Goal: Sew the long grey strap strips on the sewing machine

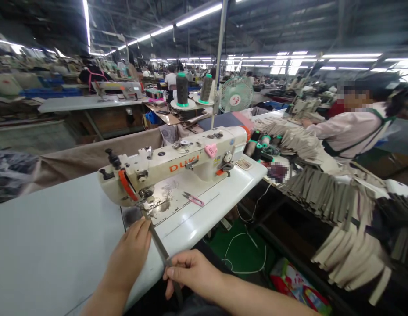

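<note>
A narrow grey-brown fabric strap (pixel 159 243) runs from the needle area of a white sewing machine (pixel 177 164) down over the table's front edge. Close to the presser foot, my left hand (pixel 133 248) has its fingers closed on the strap's upper part; its fingertips are partly hidden. My right hand (pixel 191 272) pinches the strap lower down, between thumb and fingers, at the table edge. The strap's lower end hangs below that hand toward my lap. Pink-handled thread snips (pixel 193 199) lie on the machine bed, right of the needle.
Piles of beige and grey strips (pixel 329 197) hang over a bench on the right, where a co-worker (pixel 352 123) sits. Thread cones (pixel 182 90) and a green fan (pixel 236 95) stand behind the machine. A colourful bag (pixel 298 285) lies on the green floor.
</note>
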The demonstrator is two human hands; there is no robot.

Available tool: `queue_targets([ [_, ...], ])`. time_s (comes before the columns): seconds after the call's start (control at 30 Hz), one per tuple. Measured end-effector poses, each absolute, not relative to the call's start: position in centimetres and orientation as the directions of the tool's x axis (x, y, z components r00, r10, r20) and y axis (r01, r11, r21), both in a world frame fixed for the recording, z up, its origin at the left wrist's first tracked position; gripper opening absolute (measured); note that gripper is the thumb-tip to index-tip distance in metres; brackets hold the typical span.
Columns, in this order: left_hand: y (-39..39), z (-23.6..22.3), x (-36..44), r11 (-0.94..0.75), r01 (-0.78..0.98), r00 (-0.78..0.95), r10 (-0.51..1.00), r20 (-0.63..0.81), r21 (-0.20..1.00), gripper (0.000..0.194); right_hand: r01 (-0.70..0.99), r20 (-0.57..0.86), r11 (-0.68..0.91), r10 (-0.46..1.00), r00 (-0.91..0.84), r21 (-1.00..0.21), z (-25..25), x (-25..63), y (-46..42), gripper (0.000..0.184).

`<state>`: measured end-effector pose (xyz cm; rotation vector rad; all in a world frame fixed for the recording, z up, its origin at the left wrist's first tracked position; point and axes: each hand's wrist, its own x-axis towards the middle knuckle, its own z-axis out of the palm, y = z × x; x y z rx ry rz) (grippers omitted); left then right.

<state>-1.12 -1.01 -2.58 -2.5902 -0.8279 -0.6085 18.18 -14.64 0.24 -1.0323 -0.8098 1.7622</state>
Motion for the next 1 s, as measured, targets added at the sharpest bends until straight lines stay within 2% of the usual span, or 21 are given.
queue_targets([
  [0.1,-0.9,-2.7,-1.1,-0.768,0.619,0.720,0.473,0.508,-0.161,0.035,-0.393,-0.297,-0.389,0.914,-0.275,-0.833,0.2,18.4,-14.8,0.051],
  [0.3,-0.7,-2.7,-1.1,-0.755,0.607,0.749,0.440,0.495,-0.248,0.034,-0.359,-0.289,-0.383,0.913,-0.288,-0.851,0.5,18.8,-15.3,0.049],
  [0.53,-0.8,-2.8,-1.1,-0.748,0.630,0.727,0.475,0.496,-0.209,0.035,-0.342,-0.282,-0.372,0.916,-0.284,-0.863,0.7,19.2,-15.7,0.047],
  [0.73,-0.9,-2.4,-0.6,-0.747,0.661,0.660,0.535,0.527,-0.070,0.031,-0.319,-0.316,-0.404,0.902,-0.292,-0.858,0.8,19.3,-15.8,0.049],
  [0.83,-1.2,-1.8,0.0,-0.711,0.703,0.599,0.604,0.526,0.016,0.029,-0.243,-0.320,-0.382,0.911,-0.259,-0.892,1.0,19.5,-15.9,0.047],
  [1.0,-0.9,-1.3,0.4,-0.664,0.744,0.560,0.681,0.473,0.075,0.025,-0.130,-0.323,-0.357,0.919,-0.227,-0.925,1.2,19.9,-15.5,0.047],
])
